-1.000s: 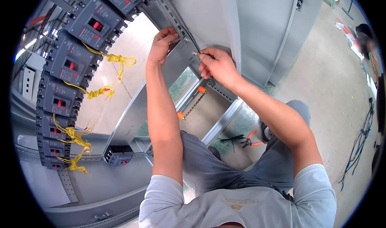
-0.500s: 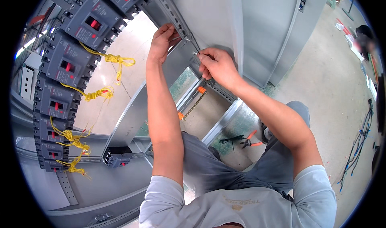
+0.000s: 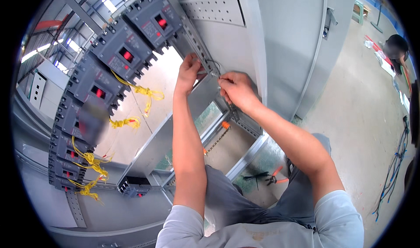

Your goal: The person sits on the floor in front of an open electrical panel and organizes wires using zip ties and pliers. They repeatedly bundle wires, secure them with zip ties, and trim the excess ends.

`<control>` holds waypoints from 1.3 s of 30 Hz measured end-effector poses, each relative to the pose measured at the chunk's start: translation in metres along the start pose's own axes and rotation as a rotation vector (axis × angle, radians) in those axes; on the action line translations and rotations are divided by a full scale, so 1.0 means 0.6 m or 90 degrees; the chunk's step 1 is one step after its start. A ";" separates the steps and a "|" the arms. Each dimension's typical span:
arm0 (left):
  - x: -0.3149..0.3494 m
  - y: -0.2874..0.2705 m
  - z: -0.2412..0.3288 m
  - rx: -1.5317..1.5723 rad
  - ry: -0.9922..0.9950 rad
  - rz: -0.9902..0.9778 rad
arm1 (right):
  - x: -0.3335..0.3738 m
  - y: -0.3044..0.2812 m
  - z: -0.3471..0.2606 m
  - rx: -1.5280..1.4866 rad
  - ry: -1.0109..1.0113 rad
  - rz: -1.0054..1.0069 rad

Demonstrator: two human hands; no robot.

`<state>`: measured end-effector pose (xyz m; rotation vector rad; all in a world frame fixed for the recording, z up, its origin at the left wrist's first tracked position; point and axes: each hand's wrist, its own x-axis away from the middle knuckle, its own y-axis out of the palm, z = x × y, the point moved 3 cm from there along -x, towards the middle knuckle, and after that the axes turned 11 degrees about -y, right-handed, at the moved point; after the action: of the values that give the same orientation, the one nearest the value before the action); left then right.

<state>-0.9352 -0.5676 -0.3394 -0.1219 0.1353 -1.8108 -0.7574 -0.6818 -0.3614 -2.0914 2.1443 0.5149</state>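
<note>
My right hand (image 3: 237, 90) is closed in a pinch on a thin dark strand (image 3: 217, 65), which bends in a small loop beside a perforated grey cabinet rail (image 3: 202, 51). Whether it is a wire or a cable tie I cannot tell. On the other side of the rail, my left hand (image 3: 188, 74) is raised with its fingers curled in; whatever they grip is hidden. Below both hands runs a grey metal crosspiece (image 3: 175, 119). To the left, a slanting row of dark grey circuit breakers (image 3: 120, 45) carries tied bundles of yellow wire (image 3: 148, 92).
Orange-handled pliers (image 3: 278, 179) and a bunch of black strips (image 3: 256, 176) lie by my feet. A small black breaker (image 3: 134, 187) sits low on the frame. A grey door (image 3: 291, 42) stands at the right. Dark cables (image 3: 391, 169) lie on the floor; another person (image 3: 396, 49) is beyond.
The whole view has shifted, so cabinet and hands appear lower and farther right. A dark loop now shows between my hands. Both hands stay at the rail.
</note>
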 end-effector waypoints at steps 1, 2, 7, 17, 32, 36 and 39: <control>0.002 -0.001 -0.004 -0.009 0.007 -0.006 | 0.001 0.003 -0.003 0.013 -0.004 -0.008; 0.001 -0.005 -0.003 -0.018 0.014 -0.012 | 0.001 0.005 -0.008 0.041 -0.025 -0.016; -0.003 0.004 -0.003 0.018 0.009 0.002 | 0.012 -0.001 -0.013 0.132 -0.070 -0.034; -0.008 0.003 -0.007 0.069 -0.039 0.036 | 0.009 -0.006 -0.016 0.111 -0.077 -0.020; 0.032 -0.022 0.017 0.007 0.135 0.163 | -0.052 0.040 0.031 -0.225 0.124 -0.027; 0.056 -0.015 0.029 0.037 0.221 0.095 | -0.078 0.046 0.051 -0.308 0.169 -0.026; 0.070 0.009 0.038 0.011 0.217 0.059 | -0.079 0.050 0.054 -0.366 0.175 -0.030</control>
<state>-0.9363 -0.6104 -0.3172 0.2040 0.3603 -1.7276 -0.7897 -0.6267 -0.3721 -2.6315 2.2800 0.9911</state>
